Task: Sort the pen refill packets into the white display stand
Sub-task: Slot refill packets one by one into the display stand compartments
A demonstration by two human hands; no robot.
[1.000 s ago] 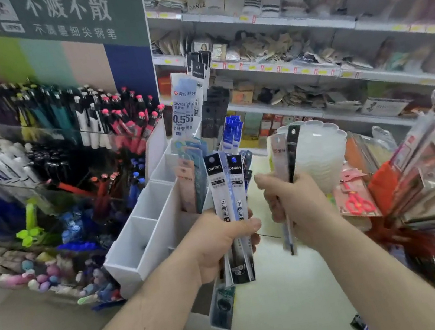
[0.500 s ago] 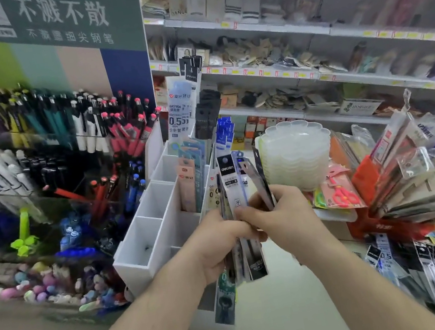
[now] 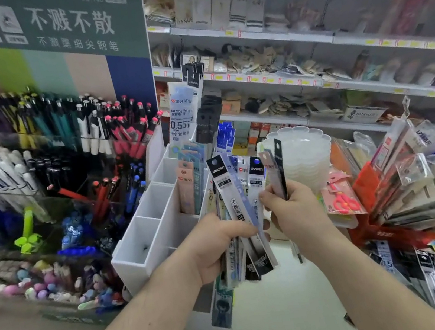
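You're mid-sort: left hand [image 3: 217, 243] clamps the fanned refill packets [image 3: 243, 217] just right of the white display stand [image 3: 147, 233]; right hand [image 3: 294, 209] pinches two packets. Next, probably drop those into a matching compartment.

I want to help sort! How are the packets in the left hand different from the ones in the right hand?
The left hand grips a thick fanned bundle of refill packets; the right hand pinches only a thin pair of packets. The bundle's front packets have black tops printed "deli" over clear bodies; the pair shows one pale pinkish packet and one black one. The pair sticks up higher than the bundle. Both are long, narrow packets held upright.
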